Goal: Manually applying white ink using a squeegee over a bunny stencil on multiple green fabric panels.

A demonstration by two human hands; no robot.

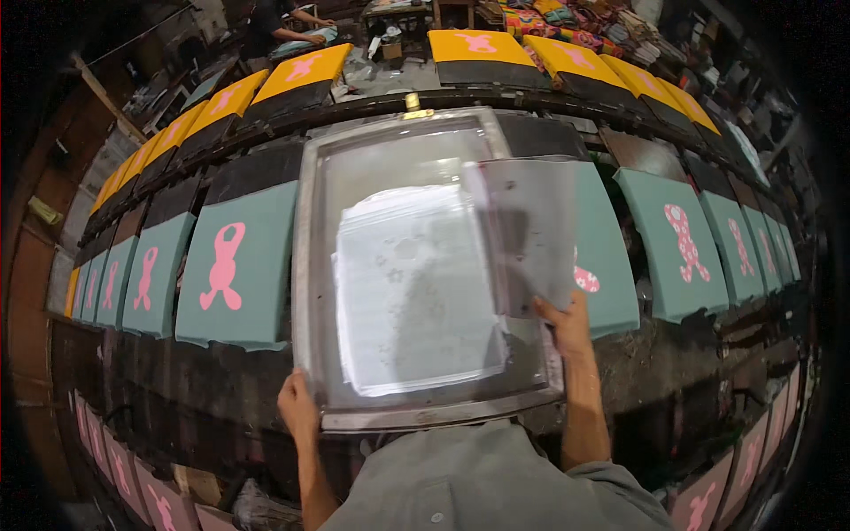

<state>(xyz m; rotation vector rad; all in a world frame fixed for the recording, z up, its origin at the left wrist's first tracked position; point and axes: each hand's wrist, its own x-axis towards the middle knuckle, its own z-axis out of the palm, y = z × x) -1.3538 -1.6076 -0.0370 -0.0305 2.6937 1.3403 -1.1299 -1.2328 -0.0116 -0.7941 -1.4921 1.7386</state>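
Observation:
A metal-framed printing screen (308, 265) with a white patch (412, 292) bearing faint flower shapes is in front of me. My left hand (299, 403) grips the frame's lower left side. My right hand (568, 323) is closed on the lower edge of a grey sheet-like panel (531, 230) with dark spots, which overlaps the screen's right side. Behind it, a teal fabric piece (602, 221) with a pink floral print is partly hidden. A yellow clamp (414, 111) sits at the frame's far edge.
Teal pieces with pink prints (195, 292) line both sides on dark boards. Yellow pieces (474, 62) run along the far rail (266, 128). Dusky pink pieces (146, 491) lie at the lower corners. Another person (266, 26) handles pale fabric at the back left, amid piled cloth (575, 18).

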